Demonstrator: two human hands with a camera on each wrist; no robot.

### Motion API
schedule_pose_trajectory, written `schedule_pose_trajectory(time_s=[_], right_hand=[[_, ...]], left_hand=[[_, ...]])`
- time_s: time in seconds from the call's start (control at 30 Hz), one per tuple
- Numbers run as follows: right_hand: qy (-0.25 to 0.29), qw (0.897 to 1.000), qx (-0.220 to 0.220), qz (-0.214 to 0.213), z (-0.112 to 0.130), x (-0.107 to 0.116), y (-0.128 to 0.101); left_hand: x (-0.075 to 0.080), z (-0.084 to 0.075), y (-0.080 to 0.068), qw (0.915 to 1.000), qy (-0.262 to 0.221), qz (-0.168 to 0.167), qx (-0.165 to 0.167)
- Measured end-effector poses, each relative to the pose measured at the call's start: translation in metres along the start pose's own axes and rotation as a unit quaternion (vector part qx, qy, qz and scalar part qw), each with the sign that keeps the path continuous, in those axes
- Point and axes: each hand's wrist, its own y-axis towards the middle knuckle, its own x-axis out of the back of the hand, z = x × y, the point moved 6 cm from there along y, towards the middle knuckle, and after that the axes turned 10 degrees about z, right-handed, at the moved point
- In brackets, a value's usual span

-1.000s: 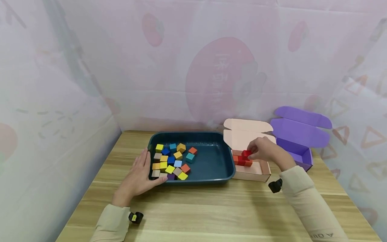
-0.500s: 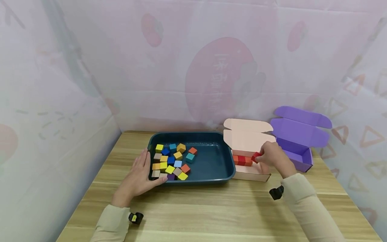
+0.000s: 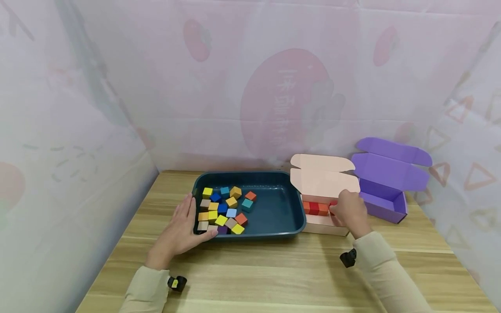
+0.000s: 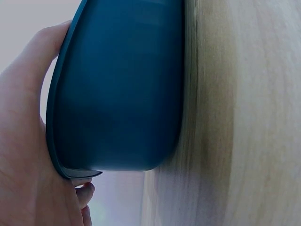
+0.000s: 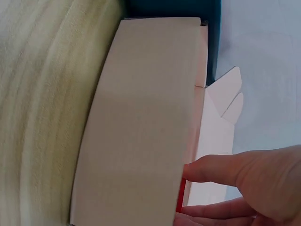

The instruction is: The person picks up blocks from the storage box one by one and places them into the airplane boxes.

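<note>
Looking down: we see a wooden table [image 3: 274, 269] with two hands at work, lower half of the frame.
Right hand: our right hand [image 3: 349, 213] is right of centre, inside the open pink box [image 3: 325, 228]; the fingers are curled onto a red block [image 3: 333, 203].
Red block position: it sits at the right end of a short row of red and orange blocks [image 3: 316, 208]; that row runs left to right along the box.
Left hand: our left hand [image 3: 181, 228] lies flat with straight fingers against the left rim of the dark blue tray [image 3: 274, 232], holding nothing.
Nearer hand: the right.
Tray contents: mixed coloured blocks [image 3: 225, 209], left half.
Purple box [image 3: 385, 204]: far right, lid up.
Writing: faint mirrored characters on the back curtain [image 3: 291, 87], not readable.
</note>
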Motion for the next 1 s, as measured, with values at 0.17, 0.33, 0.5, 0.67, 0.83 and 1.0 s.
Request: schedule_pose_trajectory(time_s=[0.17, 0.33, 0.5, 0.67, 0.83, 1.0], right_hand=[[-0.012, 1.0, 0.001, -0.012, 0.0, -0.009, 0.001], [-0.018, 1.0, 0.001, -0.015, -0.001, -0.017, 0.003], [-0.014, 1.0, 0.008, -0.012, 0.001, -0.023, 0.004], [-0.009, 1.0, 0.007, -0.002, 0.0, -0.025, 0.005], [0.002, 1.0, 0.0, 0.012, -0.001, -0.028, 0.008], [0.001, 1.0, 0.001, 0.014, -0.001, -0.028, 0.007]], left_hand=[[-0.001, 0.001, 0.001, 1.0, 0.001, 0.001, 0.0], [-0.001, 0.001, 0.001, 1.0, 0.0, 0.001, -0.001], [-0.001, 0.001, 0.001, 1.0, 0.0, 0.002, 0.001], [-0.001, 0.001, 0.001, 1.0, -0.001, 0.003, 0.001], [-0.001, 0.001, 0.001, 1.0, -0.005, 0.003, 0.001], [-0.001, 0.001, 0.001, 1.0, -0.001, 0.002, 0.0]])
